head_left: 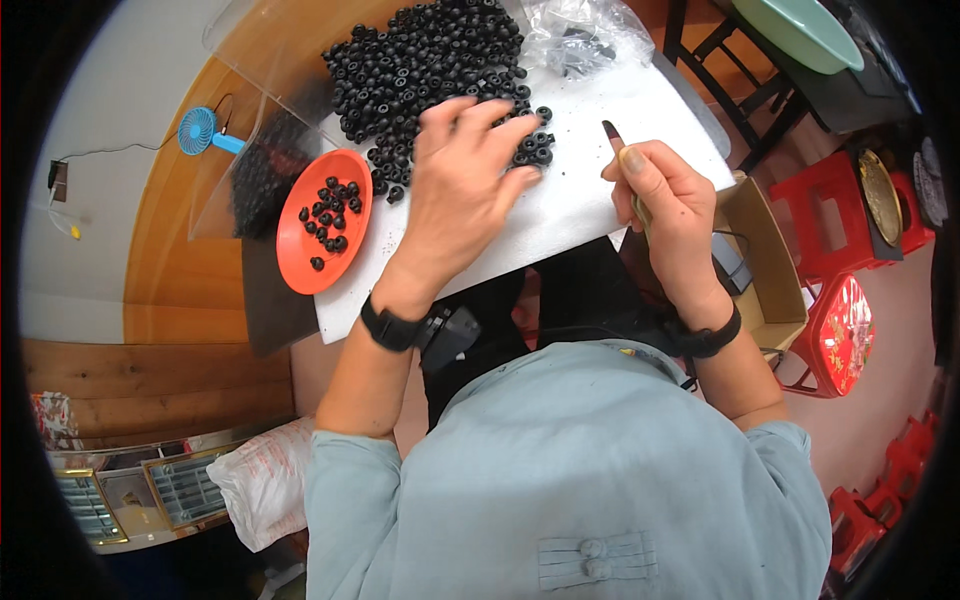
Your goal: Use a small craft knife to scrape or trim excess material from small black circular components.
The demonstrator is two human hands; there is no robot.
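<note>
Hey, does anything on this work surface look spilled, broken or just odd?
Nothing looks plainly broken. The one slightly odd thing: a few dark specks dot the white board between the left hand and the blade in the right hand, standing out against its pale surface.

Parts [425,60] right of plate [291,240]; some seemingly in bag [628,32]

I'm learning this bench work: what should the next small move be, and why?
I'd perhaps pick one from the pile of black parts with the left hand: it is spread at the pile's near edge, while the right hand grips a small blade.
</note>
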